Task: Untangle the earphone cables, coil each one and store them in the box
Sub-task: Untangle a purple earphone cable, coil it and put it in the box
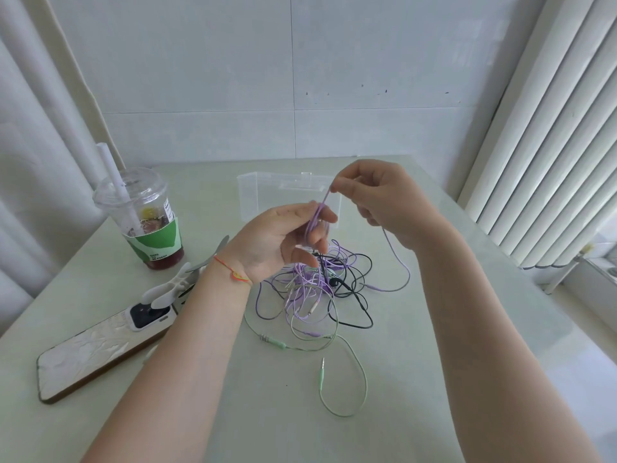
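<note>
Here the right hand (pixel 374 198) pinches a purple cable (pixel 322 208) between thumb and forefinger, raised above the table (pixel 434 329), while the left hand (pixel 283 238) holds the same strand lower down, its fingers curled loosely round several purple runs. Between the two grips the cable runs steeply, up and slightly to the right, and it looks close to taut. Below the left hand the strands drop straight into the tangle (pixel 317 289), which lies on the table directly under both hands and mixes purple, black and pale green cables. A second purple length hangs from under the right hand and curves down to the tangle's right edge. The clear box (pixel 260 192) stands open just behind the hands, with nothing visible inside. The next pull probably has to follow that steep line upward, since the left hand is nearer the knot and can feed slack.
</note>
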### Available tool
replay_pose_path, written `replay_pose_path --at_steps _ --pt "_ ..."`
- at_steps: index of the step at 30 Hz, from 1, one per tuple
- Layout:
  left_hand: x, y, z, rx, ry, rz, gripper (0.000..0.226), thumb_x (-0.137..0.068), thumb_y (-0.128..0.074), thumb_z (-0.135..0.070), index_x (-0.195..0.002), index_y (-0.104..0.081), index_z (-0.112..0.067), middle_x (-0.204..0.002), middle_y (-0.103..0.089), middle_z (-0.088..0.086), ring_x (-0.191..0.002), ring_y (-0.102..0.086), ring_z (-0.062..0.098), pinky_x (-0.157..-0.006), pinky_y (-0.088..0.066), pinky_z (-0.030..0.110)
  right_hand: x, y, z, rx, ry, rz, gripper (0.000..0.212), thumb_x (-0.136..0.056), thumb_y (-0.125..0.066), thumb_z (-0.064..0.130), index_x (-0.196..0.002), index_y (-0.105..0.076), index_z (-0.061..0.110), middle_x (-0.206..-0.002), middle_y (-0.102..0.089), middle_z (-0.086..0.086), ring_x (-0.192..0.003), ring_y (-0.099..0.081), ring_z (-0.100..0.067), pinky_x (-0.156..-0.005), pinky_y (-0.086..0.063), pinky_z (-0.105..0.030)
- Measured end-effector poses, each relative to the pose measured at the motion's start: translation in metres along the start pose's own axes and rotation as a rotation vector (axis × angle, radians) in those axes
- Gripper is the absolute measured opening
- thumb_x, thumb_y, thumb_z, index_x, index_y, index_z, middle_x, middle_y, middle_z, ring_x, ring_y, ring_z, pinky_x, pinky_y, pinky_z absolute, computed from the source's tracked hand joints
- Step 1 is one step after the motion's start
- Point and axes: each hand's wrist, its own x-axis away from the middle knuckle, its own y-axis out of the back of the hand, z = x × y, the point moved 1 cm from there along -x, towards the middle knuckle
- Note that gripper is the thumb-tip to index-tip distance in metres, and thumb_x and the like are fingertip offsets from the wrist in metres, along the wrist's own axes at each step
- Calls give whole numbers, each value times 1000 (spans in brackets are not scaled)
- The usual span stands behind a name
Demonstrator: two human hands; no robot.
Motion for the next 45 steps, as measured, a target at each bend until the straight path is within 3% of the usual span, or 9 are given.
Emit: replay_pose_path --at_steps 7,12,19,22,25,29,36,41,45 --pt "5 -11 -11 358 -58 72 38 -93 -40 -33 -84 -75 -20 -71 -59 -5 -78 -65 10 -45 -51 20 -2 -13 -7 -18 -14 8 18 -93 -62 22 -75 -66 23 -58 -40 -2 -45 -33 -11 -45 -25 -21" --pt "-3 -5 -12 549 -208 -101 22 -94 -49 -23 -96 -70 -16 -117 -70 0 -120 -61 23 -62 -58 22 0 -26 -10 185 -74 223 18 -95 -58 25 -82 -70 27 -52 -46 5 -42 -37 -9 -44 -32 -19" --pt "-8 9 -3 100 -241 -400 17 -98 -51 -20 -96 -67 -14 -113 -69 3 -112 -65 17 -63 -58 28 8 -25 -1 302 -107 363 16 -91 -61 22 -86 -74 15 -46 -44 7 -44 -37 -17 -44 -34 -22" --pt "-8 9 1 -87 -150 -432 17 -97 -55 -19 -98 -70 -11 -93 -71 2 -82 -68 6 -57 -57 26 7 -17 4 349 -74 284 16 -90 -61 23 -84 -73 14 -44 -45 10 -39 -40 -13 -47 -36 -23" --pt "-8 6 3 -141 -77 -413 15 -94 -60 -20 -96 -72 -12 -75 -67 0 -79 -60 14 -53 -56 25 7 -11 6 367 -49 222 22 -92 -62 32 -82 -70 14 -43 -50 11 -40 -46 -10 -46 -39 -19" --pt "-7 3 4 -203 9 -294 19 -94 -59 -24 -99 -72 -11 -93 -74 6 -93 -66 16 -58 -57 27 4 -7 5 314 -25 129 21 -91 -63 29 -80 -66 12 -65 -64 3 -64 -59 -14 -67 -50 -32" --pt "-1 -1 0 -183 108 -55 27 -102 -42 -23 -98 -65 -10 -74 -62 1 -83 -62 22 -56 -56 29 2 -2 2 227 17 33 18 -90 -65 26 -75 -66 16 -54 -50 3 -48 -45 -13 -54 -37 -26" --pt "1 -7 -7 50 116 55 34 -96 -41 -29 -89 -70 -13 -70 -51 2 -74 -60 17 -52 -55 27 -4 -4 -8 70 4 -36 17 -87 -69 29 -74 -67 19 -55 -42 1 -54 -34 -18 -54 -29 -29" --pt "1 -9 -12 322 32 13 27 -92 -46 -28 -85 -69 -15 -70 -54 -1 -75 -64 13 -47 -55 24 -6 -9 -15 65 -45 -6 22 -92 -62 22 -70 -66 24 -53 -43 3 -47 -36 -13 -49 -31 -24"
